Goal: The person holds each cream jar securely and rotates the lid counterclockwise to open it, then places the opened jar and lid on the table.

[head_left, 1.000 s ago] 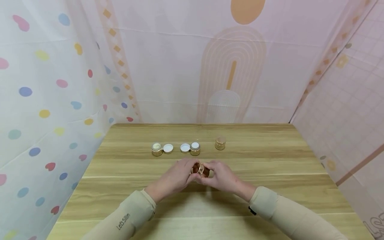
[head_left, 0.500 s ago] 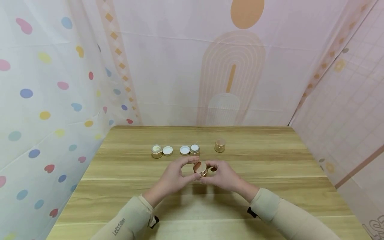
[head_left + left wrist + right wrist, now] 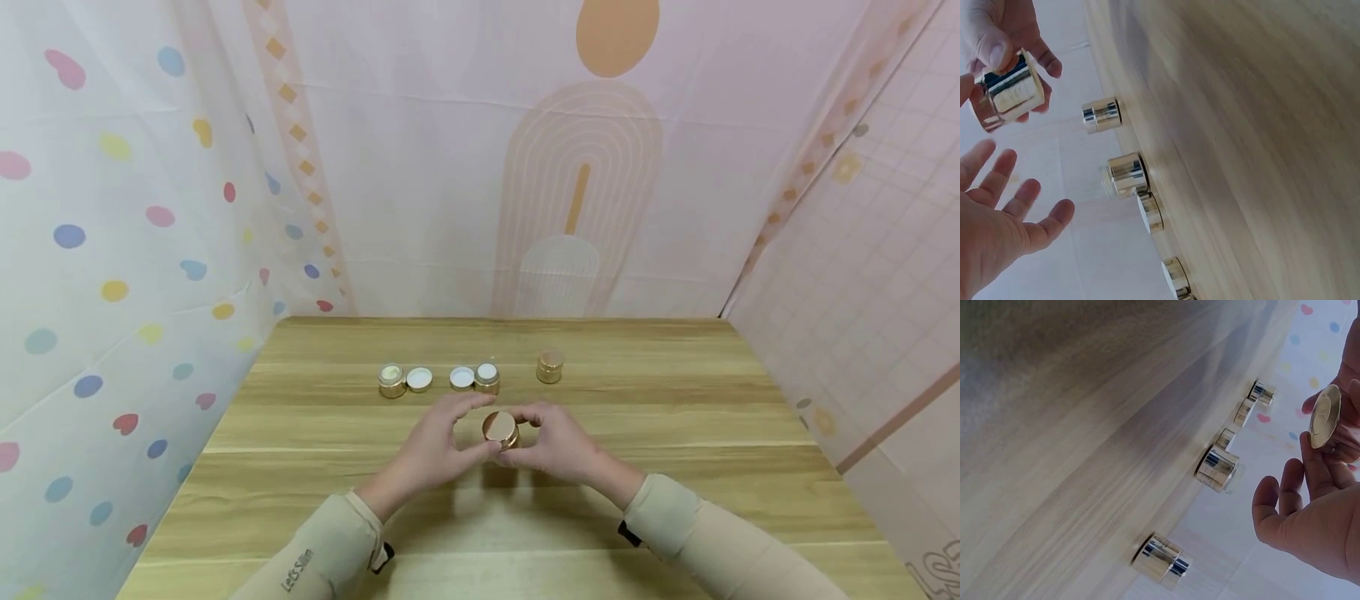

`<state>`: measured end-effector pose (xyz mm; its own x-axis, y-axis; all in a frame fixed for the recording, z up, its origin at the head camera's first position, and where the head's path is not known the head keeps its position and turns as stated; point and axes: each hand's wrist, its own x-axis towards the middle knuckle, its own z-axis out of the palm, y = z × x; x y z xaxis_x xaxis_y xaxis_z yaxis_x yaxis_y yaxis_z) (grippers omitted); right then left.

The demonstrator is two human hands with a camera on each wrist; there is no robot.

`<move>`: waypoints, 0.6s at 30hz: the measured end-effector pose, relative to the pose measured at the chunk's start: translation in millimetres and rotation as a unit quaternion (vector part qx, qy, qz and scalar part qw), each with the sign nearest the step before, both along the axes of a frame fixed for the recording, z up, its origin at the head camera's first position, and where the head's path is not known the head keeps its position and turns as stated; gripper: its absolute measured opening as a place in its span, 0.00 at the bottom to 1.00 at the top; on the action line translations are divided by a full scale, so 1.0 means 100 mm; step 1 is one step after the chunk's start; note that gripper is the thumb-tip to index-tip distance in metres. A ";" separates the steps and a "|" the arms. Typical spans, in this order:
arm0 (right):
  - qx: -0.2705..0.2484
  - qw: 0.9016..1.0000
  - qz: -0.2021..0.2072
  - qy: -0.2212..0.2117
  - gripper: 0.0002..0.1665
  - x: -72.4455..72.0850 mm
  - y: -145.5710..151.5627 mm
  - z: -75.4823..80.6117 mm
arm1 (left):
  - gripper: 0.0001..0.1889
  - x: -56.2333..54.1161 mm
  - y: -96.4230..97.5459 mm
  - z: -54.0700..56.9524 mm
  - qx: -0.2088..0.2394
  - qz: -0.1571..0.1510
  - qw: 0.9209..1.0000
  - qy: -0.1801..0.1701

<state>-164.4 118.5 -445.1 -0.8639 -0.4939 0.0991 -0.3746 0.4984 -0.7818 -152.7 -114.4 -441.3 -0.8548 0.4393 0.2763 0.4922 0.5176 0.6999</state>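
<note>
A shiny gold cosmetic jar (image 3: 500,427) with its lid on is held above the table between both hands. My right hand (image 3: 558,442) grips its side, thumb on the near side and fingers on the far side. My left hand (image 3: 435,440) is spread around the lid's left side; its thumb tip is right at the lid's edge and its fingers stand apart from it. In the left wrist view the jar (image 3: 1013,90) leans, and the left fingers (image 3: 1022,200) are splayed below it. The jar's round base (image 3: 1325,417) faces the right wrist camera.
Behind the hands stand two uncapped gold jars, one with pale cream (image 3: 392,379) and one white inside (image 3: 487,377). Two upturned lids, a left one (image 3: 419,380) and a right one (image 3: 462,378), lie between them. A capped gold jar (image 3: 550,367) stands farther right on the wooden table (image 3: 660,400).
The jar has turned from lying sideways between both hands to lid up. The left fingers have loosened and spread away from it, while the right hand keeps its grip.
</note>
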 end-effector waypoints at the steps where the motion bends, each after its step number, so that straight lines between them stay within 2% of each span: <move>1: 0.003 1.000 -0.001 0.004 0.26 0.00 0.00 0.00 | 0.31 0.00 -0.01 0.00 -0.004 0.001 1.000 -0.001; 7: 0.015 1.000 0.001 0.010 0.23 0.01 0.00 -0.01 | 0.26 0.01 -0.02 0.01 -0.024 -0.003 1.000 0.007; 13: 0.021 1.000 0.002 0.016 0.24 0.00 0.00 -0.04 | 0.24 0.01 0.00 -0.02 -0.018 0.008 1.000 -0.010; 18: 0.025 0.999 0.017 0.034 0.21 -0.01 0.00 -0.05 | 0.31 0.01 0.00 -0.03 -0.025 0.005 1.000 0.004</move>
<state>-165.7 118.2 -450.3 -0.8385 -0.5286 0.1322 -0.4441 0.5225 -0.7279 -151.4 -114.8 -444.3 -0.8571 0.4444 0.2607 0.4921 0.5564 0.6695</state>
